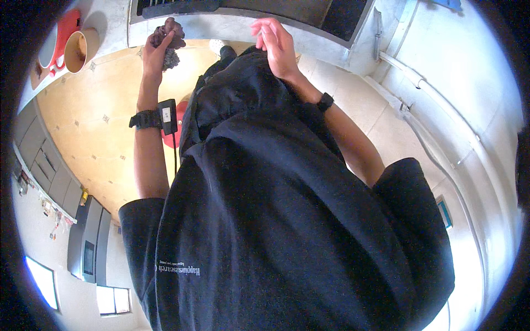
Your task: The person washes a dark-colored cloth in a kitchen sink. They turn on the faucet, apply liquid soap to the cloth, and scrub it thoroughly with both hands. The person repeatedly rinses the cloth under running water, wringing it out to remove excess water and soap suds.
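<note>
My left hand grips a crumpled dark brown cloth in front of the counter edge. A grey metal scourer hangs just below the cloth, against the fingers; how it is held is partly hidden. My right hand is raised near the counter's front edge, with its fingers loosely bent and nothing visible in them. Ahead of both hands, a dark metal-framed recess is set in the pale counter; I cannot tell whether it is a sink or a hob.
On the left counter stand a red container and a tan cup-like vessel. A red stool-like object is on the tiled floor beside my legs. White pipes run along the right wall. A refrigerator stands behind.
</note>
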The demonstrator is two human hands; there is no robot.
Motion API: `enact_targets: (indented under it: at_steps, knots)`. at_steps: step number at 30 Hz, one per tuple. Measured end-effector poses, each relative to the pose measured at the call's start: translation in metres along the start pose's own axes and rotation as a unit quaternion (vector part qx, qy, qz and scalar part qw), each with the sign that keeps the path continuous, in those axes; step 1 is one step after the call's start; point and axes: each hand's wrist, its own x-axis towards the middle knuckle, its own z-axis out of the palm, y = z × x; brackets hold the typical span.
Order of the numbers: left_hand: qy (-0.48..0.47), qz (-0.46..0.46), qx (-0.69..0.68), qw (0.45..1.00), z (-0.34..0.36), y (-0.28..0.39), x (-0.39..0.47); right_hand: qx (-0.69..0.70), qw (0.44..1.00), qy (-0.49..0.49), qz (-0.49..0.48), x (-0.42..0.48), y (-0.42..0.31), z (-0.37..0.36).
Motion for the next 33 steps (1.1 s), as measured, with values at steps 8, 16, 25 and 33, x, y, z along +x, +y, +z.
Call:
enact_targets:
  at_steps: [8,16,25,33]
  knots:
    - [-0.054,-0.046,-0.021,0.997,-0.001,0.022,-0.015,0.001,0.999,0.018,-0.030,0.025,0.014,0.024]
    - [-0.028,-0.004,-0.004,1.000,-0.006,0.015,-0.016,0.144,0.974,0.150,-0.090,0.113,-0.015,0.012]
    - [-0.042,0.028,0.003,0.999,-0.005,0.008,-0.002,0.247,0.953,0.006,-0.177,0.104,-0.091,-0.013]
    - [-0.024,0.006,0.019,0.999,-0.009,-0.011,0.005,0.194,0.976,-0.097,-0.010,0.042,-0.068,-0.008]
